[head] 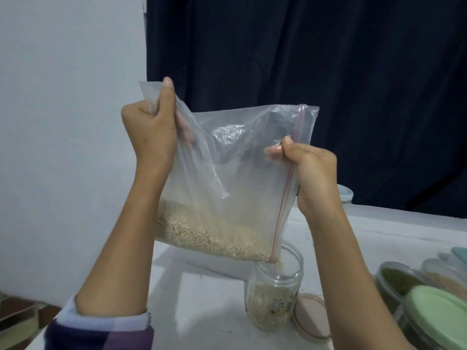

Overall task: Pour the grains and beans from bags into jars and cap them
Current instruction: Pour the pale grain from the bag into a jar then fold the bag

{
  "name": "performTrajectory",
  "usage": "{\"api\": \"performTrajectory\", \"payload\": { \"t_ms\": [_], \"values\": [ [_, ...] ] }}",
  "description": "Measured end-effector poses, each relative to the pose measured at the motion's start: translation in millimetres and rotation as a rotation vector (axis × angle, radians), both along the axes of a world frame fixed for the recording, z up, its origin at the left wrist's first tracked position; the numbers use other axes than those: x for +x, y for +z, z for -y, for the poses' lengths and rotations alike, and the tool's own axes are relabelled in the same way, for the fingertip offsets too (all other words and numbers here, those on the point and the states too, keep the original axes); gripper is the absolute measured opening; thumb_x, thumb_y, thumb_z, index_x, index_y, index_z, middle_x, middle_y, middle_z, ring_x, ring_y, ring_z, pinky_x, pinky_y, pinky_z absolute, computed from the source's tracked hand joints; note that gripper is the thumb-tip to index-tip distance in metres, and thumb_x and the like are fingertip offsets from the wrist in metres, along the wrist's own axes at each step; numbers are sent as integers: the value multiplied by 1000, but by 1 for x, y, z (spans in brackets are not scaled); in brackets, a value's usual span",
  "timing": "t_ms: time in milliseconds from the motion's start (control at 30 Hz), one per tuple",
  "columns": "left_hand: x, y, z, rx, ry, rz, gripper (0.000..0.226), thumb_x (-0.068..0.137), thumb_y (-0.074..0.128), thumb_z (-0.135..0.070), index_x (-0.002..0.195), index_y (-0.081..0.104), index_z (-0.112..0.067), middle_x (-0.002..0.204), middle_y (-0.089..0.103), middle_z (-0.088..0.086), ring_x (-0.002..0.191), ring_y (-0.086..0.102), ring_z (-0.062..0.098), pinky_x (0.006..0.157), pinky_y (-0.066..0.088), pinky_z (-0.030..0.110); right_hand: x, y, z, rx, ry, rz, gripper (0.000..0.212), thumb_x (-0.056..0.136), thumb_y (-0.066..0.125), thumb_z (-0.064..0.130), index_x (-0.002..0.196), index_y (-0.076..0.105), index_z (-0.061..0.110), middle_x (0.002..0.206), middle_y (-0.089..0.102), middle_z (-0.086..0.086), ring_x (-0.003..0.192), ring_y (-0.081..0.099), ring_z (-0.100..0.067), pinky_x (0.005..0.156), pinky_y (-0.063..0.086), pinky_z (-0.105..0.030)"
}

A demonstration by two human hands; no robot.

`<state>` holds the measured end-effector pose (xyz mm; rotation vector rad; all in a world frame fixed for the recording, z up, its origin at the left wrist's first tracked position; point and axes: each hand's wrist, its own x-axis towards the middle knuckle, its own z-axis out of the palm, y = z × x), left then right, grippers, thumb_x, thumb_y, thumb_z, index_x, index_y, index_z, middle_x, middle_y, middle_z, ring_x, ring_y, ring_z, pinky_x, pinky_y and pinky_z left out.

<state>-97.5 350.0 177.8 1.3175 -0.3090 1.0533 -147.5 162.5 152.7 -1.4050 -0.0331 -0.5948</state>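
Centrally, a clear zip bag (227, 178) is held tilted above the white tabletop (202, 299), its red zip strip (286, 190) turned to the right and running downward. The upper left corner of the bag is gripped in the left hand (151, 127), whose fingers are curled tightly round the bunched plastic. The zip edge is pinched by the right hand (310, 173) between thumb and fingers, partway down the strip. Pale grains (209, 236) are gathered along the lowered bottom of the bag and are seen spilling from its lowest corner into an open clear jar (275, 291), which stands upright on the tabletop directly below that corner, towards the near edge. The jar is partly filled with the same pale grains. A beige lid (312, 317) lies flat on the tabletop, just beside the jar on its right. At the right edge of the tabletop, several other jars are grouped: one capped with a green lid (439, 317), and behind it an uncapped jar of green beans (396, 279). A dark curtain (328, 59) hangs behind the tabletop, and a pale wall (63, 122) stands at the left. A striped sleeve (101, 329) covers the left forearm.
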Motion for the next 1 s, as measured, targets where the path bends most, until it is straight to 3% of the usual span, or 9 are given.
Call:
{"api": "performTrajectory", "payload": {
  "t_ms": [167,267,467,567,600,700,833,900,1000],
  "values": [
    [2,1,-2,-76,39,22,64,94,56,-30,36,35,-14,29,42,-7,32,41,8,45,34,17,1,-3,3,36,-39,13,27,94,59,16,73,75,8,77,75,-3,81,70,-9,80,52,-19],
    [1,0,-2,-38,21,10,65,93,56,-36,38,42,-2,39,51,16,37,48,28,48,39,23,0,-1,2,-28,-16,2,27,94,58,17,76,75,7,79,75,-4,84,70,-8,82,52,-19],
    [1,2,-4,-46,19,12,63,90,56,-38,40,42,-4,34,46,9,34,42,14,47,38,23,-2,-1,5,-77,-21,24,27,94,58,18,77,75,8,80,75,-3,87,69,-9,93,50,-28],
    [-2,1,-1,-90,27,26,69,95,55,-29,28,42,-19,29,39,-7,30,40,5,46,35,18,2,-2,5,-24,-60,42,26,94,59,16,75,75,8,80,75,-3,87,70,-12,98,49,-33],
    [0,1,-1,-92,23,24,67,95,55,-29,30,43,-18,32,42,-4,31,42,7,48,37,22,2,-2,6,-20,-61,44,27,94,58,17,75,75,8,80,75,-3,87,70,-11,98,49,-33],
    [5,0,-1,-57,12,17,66,90,57,-38,45,48,10,43,52,22,38,48,33,52,44,31,3,-3,6,-68,-23,30,27,95,57,18,77,75,7,80,75,-1,85,69,-7,90,50,-26],
    [3,2,0,-57,-33,37,65,94,54,-34,32,45,-15,30,47,1,31,45,18,49,41,20,3,-3,9,-51,-61,64,28,95,57,17,74,75,9,79,75,-1,87,70,-9,98,48,-31],
    [5,3,-2,-64,-4,43,65,92,56,-36,37,42,-3,30,44,-2,32,43,17,48,40,23,2,-5,11,-84,-41,56,28,95,57,18,75,75,9,78,75,0,86,70,-8,97,48,-30],
    [7,3,-3,-82,33,44,60,92,56,-34,41,38,-8,29,38,-8,32,38,6,44,34,20,1,-4,15,-45,-45,68,27,95,57,17,77,75,7,79,75,-1,85,70,-7,90,50,-24]
  ]
}}
